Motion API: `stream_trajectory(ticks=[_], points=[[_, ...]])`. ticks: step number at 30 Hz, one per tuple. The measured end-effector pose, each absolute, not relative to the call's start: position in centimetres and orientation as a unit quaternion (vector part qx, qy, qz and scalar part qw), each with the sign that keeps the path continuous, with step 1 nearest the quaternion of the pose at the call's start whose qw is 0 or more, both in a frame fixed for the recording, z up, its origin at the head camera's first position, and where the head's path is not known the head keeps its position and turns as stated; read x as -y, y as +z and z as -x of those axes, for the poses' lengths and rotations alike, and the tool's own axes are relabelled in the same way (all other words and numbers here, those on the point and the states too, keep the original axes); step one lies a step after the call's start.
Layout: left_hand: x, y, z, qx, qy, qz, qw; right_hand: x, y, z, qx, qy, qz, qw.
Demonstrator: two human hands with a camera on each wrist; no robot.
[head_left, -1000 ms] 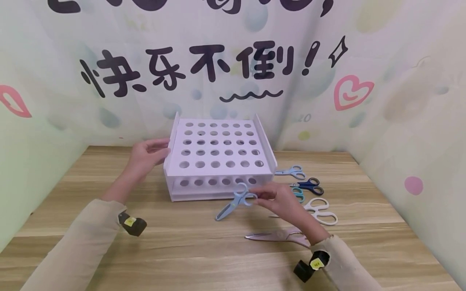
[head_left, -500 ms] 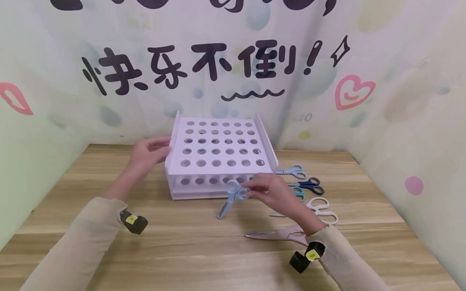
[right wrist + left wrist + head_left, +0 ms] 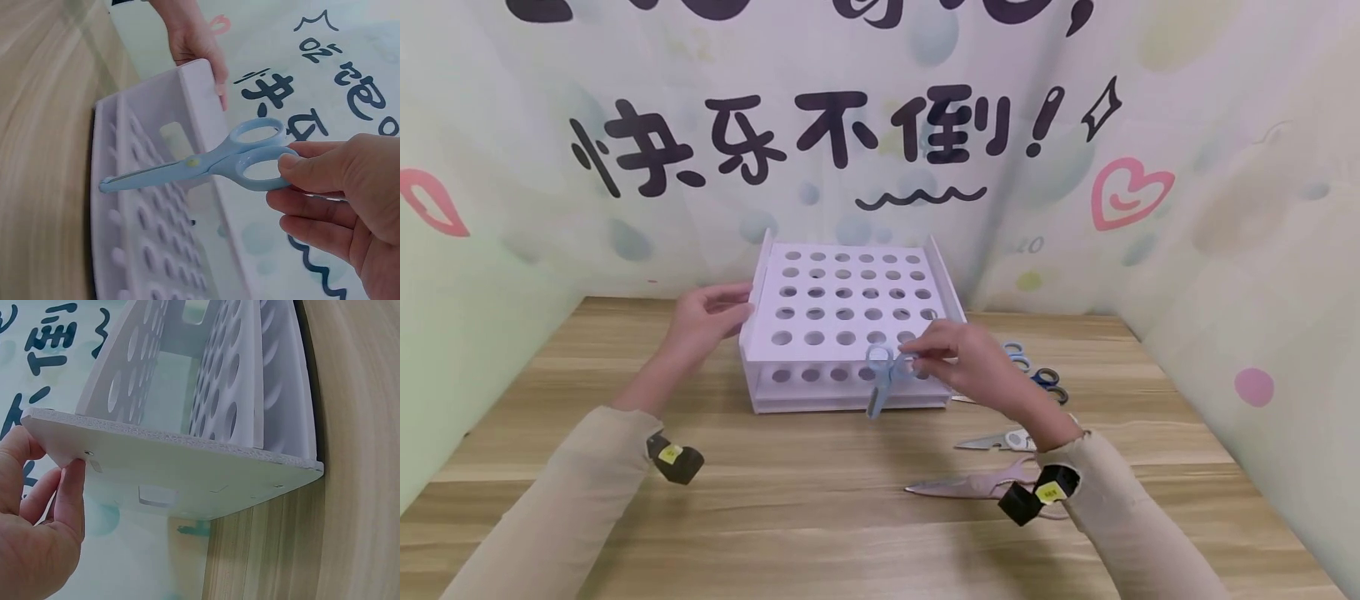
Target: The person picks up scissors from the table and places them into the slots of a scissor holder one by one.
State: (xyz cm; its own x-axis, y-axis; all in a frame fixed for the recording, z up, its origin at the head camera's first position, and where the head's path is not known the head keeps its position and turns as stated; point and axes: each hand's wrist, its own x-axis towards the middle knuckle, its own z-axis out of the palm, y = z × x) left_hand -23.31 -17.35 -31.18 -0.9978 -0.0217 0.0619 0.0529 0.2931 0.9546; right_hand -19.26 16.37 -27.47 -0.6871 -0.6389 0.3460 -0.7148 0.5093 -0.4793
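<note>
Light blue scissors (image 3: pixel 187 164) are pinched by one finger loop between the thumb and fingers of my right hand (image 3: pixel 977 367). In the head view they hang in front of the front edge of a white rack (image 3: pixel 835 350) with rows of round holes, blades pointing down. The blades look closed in the right wrist view. My left hand (image 3: pixel 703 321) touches the rack's left side panel (image 3: pixel 156 459); in the left wrist view a fingertip rests by the panel's edge and another digit presses its outer face, fairly straight.
Right of the rack, partly behind my right arm, lie light blue scissors (image 3: pixel 1015 352), dark blue scissors (image 3: pixel 1051 385), white-handled scissors (image 3: pixel 1003 440) and pink shears (image 3: pixel 970 483). They rest on a wood-grain table (image 3: pixel 775 533). A printed cloth (image 3: pixel 820 50) hangs behind.
My right hand has risen and moved slightly toward the rack, carrying the light blue scissors, whose blades now hang more steeply. My left hand stays at the rack's side.
</note>
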Motion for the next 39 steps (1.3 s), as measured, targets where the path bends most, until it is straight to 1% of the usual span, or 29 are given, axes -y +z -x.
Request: stream_trajectory(ticks=[9,18,31,39], points=[[17.4,-31.3,23.4,0.799,-0.600,0.012,0.037,-16.6,-24.2,20.3,0.874,0.294,-0.379,0.077],[17.6,-31.4,23.6,0.797,-0.602,0.010,0.038,-16.7,-21.3,21.6,0.872,0.278,-0.391,0.100],[17.3,-31.6,23.5,0.797,-0.602,0.020,0.035,-17.8,-19.3,23.0,0.886,0.268,-0.366,0.096],[17.4,-31.4,23.4,0.798,-0.602,0.018,0.036,-18.1,-18.6,24.4,0.893,0.264,-0.348,0.107]])
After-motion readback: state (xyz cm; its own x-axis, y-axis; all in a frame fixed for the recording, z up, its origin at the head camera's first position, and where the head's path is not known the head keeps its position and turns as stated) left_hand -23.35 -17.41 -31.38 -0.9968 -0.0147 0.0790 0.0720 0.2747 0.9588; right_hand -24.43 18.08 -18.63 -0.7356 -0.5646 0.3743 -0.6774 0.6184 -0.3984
